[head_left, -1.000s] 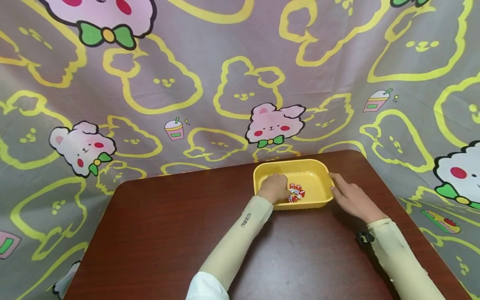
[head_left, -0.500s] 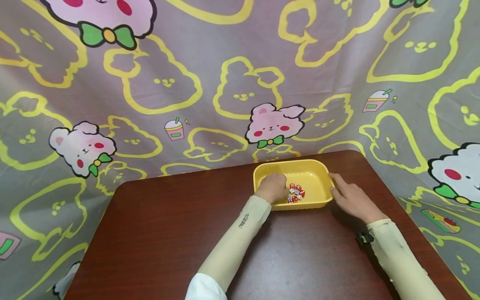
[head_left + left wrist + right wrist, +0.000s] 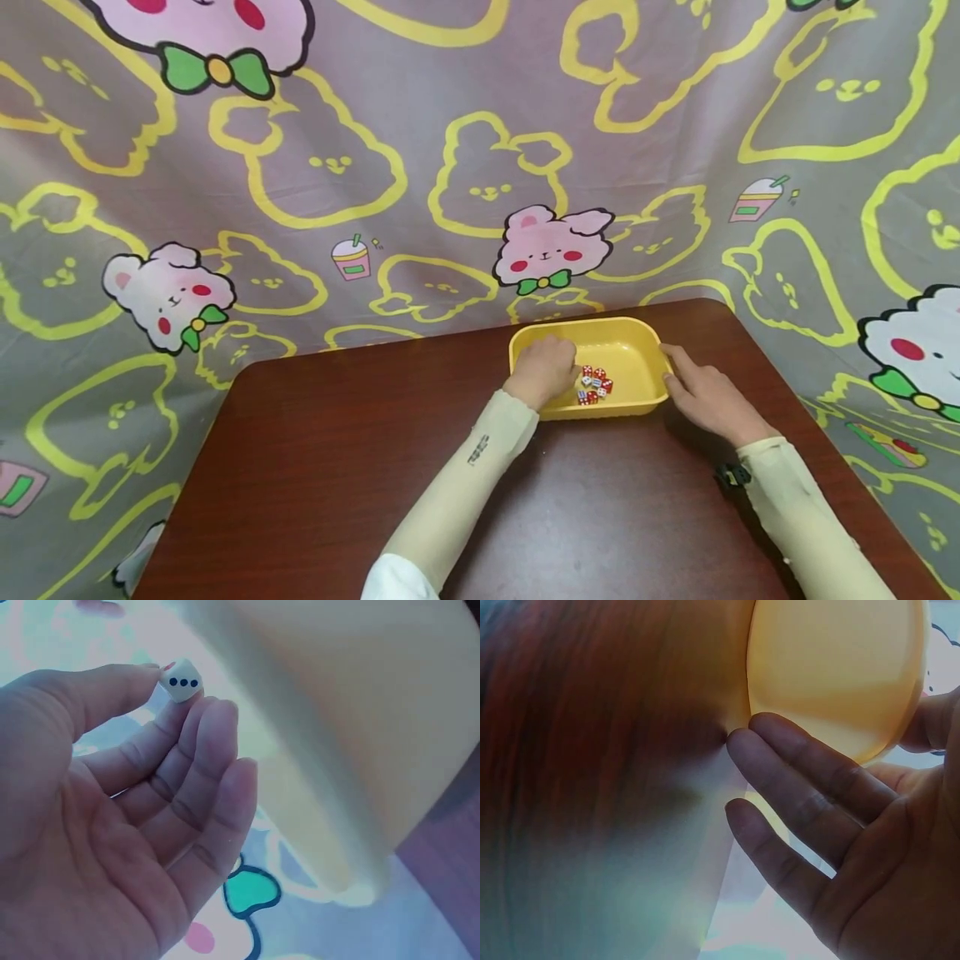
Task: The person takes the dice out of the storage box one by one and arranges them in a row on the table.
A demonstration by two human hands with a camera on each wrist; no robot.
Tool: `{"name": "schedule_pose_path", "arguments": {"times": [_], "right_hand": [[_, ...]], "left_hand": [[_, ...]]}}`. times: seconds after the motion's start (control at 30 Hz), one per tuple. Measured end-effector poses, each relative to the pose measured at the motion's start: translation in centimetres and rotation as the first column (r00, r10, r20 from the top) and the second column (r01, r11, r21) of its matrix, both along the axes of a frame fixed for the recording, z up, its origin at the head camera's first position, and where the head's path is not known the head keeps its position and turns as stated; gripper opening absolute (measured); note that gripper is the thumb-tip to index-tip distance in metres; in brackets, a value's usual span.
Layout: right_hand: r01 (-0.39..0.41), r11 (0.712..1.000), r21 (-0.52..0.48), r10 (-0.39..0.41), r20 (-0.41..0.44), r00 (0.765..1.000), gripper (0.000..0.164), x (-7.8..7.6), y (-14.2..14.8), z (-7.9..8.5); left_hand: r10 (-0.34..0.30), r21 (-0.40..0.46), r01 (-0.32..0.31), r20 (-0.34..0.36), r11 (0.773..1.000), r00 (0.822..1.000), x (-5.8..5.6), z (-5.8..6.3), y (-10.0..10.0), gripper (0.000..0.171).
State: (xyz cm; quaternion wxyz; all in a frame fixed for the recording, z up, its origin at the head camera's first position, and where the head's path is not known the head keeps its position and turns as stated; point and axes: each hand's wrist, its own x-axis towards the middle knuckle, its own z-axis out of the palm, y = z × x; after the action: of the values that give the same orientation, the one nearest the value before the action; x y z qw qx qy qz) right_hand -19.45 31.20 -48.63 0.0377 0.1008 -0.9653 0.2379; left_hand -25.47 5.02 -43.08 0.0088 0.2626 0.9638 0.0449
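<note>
My left hand [image 3: 545,372] is over the left part of a yellow plastic tray [image 3: 632,354]. In the left wrist view its thumb and index finger pinch a small white die [image 3: 180,682] showing three black dots, while the other fingers curl loosely below. Several red and white dice [image 3: 595,386] lie together on the tray's floor, just right of this hand. At the tray's right end, my right hand [image 3: 711,400] holds the rim, with the thumb at the edge and fingers [image 3: 802,784] against the outer wall.
The tray stands near the back right of a dark reddish-brown table [image 3: 360,450]. Behind and beside the table hangs a grey cloth [image 3: 420,192] printed with yellow outlines and cartoon bears. A black strap [image 3: 732,476] sits on the right wrist.
My left hand has risen slightly and shifted a little left, away from the group of dice. The right hand and tray stay in place.
</note>
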Motion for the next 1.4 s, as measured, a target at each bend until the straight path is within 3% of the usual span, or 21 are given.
{"name": "schedule_pose_path", "arguments": {"times": [0.33,0.77,1.0,1.4], "right_hand": [[0.006,1.0,0.01,-0.006,-0.014,1.0,0.047,-0.1,0.0,0.0],[0.018,1.0,0.016,-0.018,-0.007,1.0,0.046,0.1,0.1,-0.2],[0.02,1.0,0.018,-0.02,-0.012,1.0,0.046,0.2,-0.1,-0.1],[0.007,1.0,0.018,-0.007,-0.026,1.0,0.045,0.3,-0.1,0.0]], "left_hand": [[-0.04,-0.017,0.04,-0.03,0.999,0.999,1.2,1.5,-0.4,0.027],[-0.135,0.042,0.137,-0.058,0.99,0.989,2.6,2.9,-2.0,0.035],[-0.116,0.044,0.119,-0.066,0.992,0.991,3.2,3.2,-3.1,0.023],[-0.101,0.033,0.103,-0.074,0.994,0.992,3.8,3.7,-5.3,0.02]]}}
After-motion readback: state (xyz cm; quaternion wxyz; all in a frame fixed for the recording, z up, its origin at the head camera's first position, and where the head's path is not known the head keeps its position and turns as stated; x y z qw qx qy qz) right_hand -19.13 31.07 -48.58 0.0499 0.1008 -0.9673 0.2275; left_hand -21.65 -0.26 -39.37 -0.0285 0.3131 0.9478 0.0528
